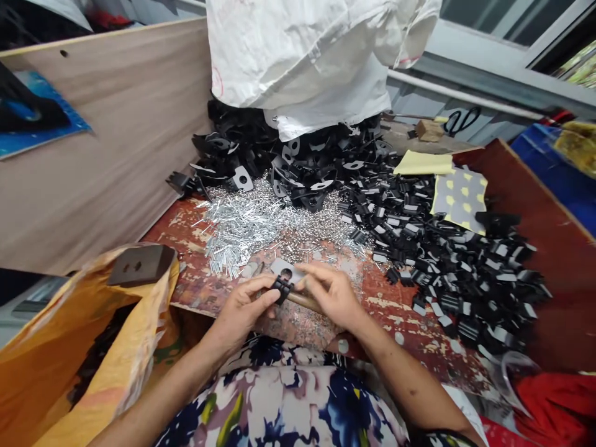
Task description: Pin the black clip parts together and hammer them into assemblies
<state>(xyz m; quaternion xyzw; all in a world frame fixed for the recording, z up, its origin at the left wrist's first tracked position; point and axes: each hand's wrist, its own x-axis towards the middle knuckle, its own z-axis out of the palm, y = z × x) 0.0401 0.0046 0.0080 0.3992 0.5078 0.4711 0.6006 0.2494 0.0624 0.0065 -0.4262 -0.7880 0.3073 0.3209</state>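
Note:
My left hand pinches a small black plastic clip part between thumb and fingers, close to the table's front edge. Joined to or lying against it is a flat plate with a round hole, its face shining grey. My right hand is closed at that plate's right side, thumb and forefinger on its edge. Whether a pin is also between those fingertips cannot be seen. Under the right fingers a brown rod-like piece partly shows. Just beyond my hands lies a heap of thin metal pins beside small springs.
Larger black clip parts are piled at the back beneath a white sack. Small black parts spread over the right side. A wooden board walls the left. An orange sack hangs front left; scissors lie back right.

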